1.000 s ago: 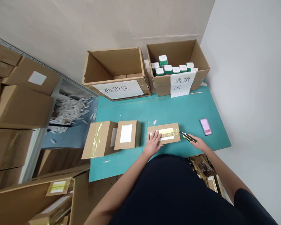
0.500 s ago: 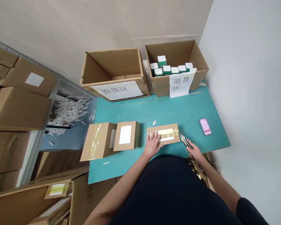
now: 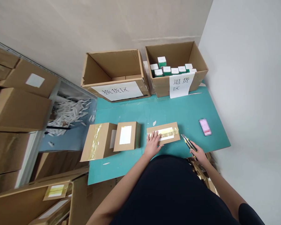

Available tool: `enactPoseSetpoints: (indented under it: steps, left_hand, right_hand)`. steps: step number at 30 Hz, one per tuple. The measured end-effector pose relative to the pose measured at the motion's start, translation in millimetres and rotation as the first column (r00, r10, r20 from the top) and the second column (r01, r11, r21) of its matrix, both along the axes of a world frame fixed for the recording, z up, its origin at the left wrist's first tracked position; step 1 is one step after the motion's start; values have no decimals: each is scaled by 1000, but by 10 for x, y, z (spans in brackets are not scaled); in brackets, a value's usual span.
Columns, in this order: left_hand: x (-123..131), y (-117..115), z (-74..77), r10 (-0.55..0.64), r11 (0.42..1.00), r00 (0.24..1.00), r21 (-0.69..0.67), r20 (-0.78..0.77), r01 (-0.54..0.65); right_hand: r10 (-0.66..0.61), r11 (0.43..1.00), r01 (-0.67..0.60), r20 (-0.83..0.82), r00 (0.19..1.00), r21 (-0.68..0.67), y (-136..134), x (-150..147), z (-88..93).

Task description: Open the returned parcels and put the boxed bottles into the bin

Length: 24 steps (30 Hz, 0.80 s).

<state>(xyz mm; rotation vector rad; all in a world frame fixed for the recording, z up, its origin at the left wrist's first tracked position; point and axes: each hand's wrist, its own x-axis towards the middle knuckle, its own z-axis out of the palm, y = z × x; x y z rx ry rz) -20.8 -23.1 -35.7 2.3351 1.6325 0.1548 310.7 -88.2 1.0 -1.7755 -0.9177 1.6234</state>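
the fingers of the left hand [image 3: 152,145] are lying spread on the left part of a small brown parcel [image 3: 168,133], pinning it to the desk [image 3: 168,109]. the fingers of the right hand [image 3: 198,153] are curling around a utility knife [image 3: 189,144], its blade [image 3: 183,136] pointing toward the parcel's right end. half a second ago the tip was meeting that edge; now it is hanging just off it — a strip of desk is showing between — so cutting is probably pausing. clear tape [image 3: 175,131] is crossing the label [image 3: 170,137]; whether it is slit, i cannot tell. the parcel is sitting beneath the left fingers, just beyond the blade and to the left of the right ones. farther out, a labelled box [image 3: 124,137] and a taped carton [image 3: 96,142] are standing leftward, a blurred pink item [image 3: 205,126] is lying rightward, and two open cartons are lining the back — the left one [image 3: 114,64], and the right one [image 3: 160,86] holding white-and-green boxes [image 3: 166,71].
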Motion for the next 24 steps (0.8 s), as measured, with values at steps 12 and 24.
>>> enactPoseSetpoints:
  steps: [12, 24]
  left_hand:
    - [-104, 658, 286, 99, 993, 994, -72, 46, -96]
    - [35, 179, 395, 213, 870, 976, -448, -35, -206]
  right_hand:
    - [-466, 882, 451, -385, 796, -136, 259, -751, -234]
    - [-204, 954, 254, -281, 938, 156, 1488, -989, -256]
